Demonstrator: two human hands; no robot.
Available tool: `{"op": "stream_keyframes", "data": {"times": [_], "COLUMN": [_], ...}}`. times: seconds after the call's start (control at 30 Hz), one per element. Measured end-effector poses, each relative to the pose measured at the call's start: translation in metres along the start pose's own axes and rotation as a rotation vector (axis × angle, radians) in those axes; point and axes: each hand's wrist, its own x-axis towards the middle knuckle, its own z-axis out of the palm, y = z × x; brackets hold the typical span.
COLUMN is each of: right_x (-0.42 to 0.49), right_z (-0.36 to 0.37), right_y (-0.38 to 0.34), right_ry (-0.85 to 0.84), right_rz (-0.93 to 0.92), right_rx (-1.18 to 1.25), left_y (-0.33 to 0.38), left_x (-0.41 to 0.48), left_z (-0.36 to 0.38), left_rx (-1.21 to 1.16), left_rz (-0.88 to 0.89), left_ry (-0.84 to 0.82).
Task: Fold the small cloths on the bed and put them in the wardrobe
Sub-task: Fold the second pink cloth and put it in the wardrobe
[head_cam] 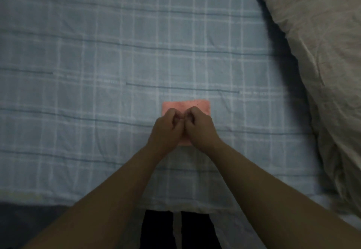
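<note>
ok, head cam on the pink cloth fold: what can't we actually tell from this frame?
- Pink cloth: near part hidden under both hands; fold count and grip unclear.
- Left hand and right hand: fingers curled together, so whether they pinch cloth is hidden.
- Wardrobe: not in view.
- Other small cloths: none visible; the beige duvet could cover some, and it runs off the right edge.
- Dim, soft image: cloth texture unreadable.

My head view was dim and bluish, with no glare anywhere. The checked bedsheet (117,53) read soft and grainy, its lines smeared toward the frame edges and bowed by the wide lens. Right of the sheet, the beige duvet (322,63) threw a dark shadow band along its edge. At the sheet's near edge my forearms looked murky and blurred, almost without detail.
</note>
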Motion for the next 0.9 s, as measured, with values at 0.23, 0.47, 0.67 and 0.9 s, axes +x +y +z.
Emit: {"op": "stream_keyframes", "data": {"times": [0.23,0.47,0.67,0.9], "right_x": [0.021,0.015,-0.003,0.000], "right_z": [-0.002,-0.014,-0.020,-0.015], "right_y": [0.013,0.001,0.018,0.018], "right_ry": [-0.047,-0.085,-0.119,-0.115], "right_rz": [0.230,0.288,0.434,0.390], "right_rx": [0.137,0.255,0.417,0.266], "left_y": [-0.005,0.016,-0.004,-0.006], "left_x": [0.014,0.009,0.003,-0.003], "left_z": [0.005,-0.007,-0.015,-0.010], "left_rx": [-0.405,-0.527,-0.555,-0.414], "left_rz": [-0.439,-0.423,-0.481,-0.396], "left_ry": [-0.038,-0.141,-0.108,-0.118]}}
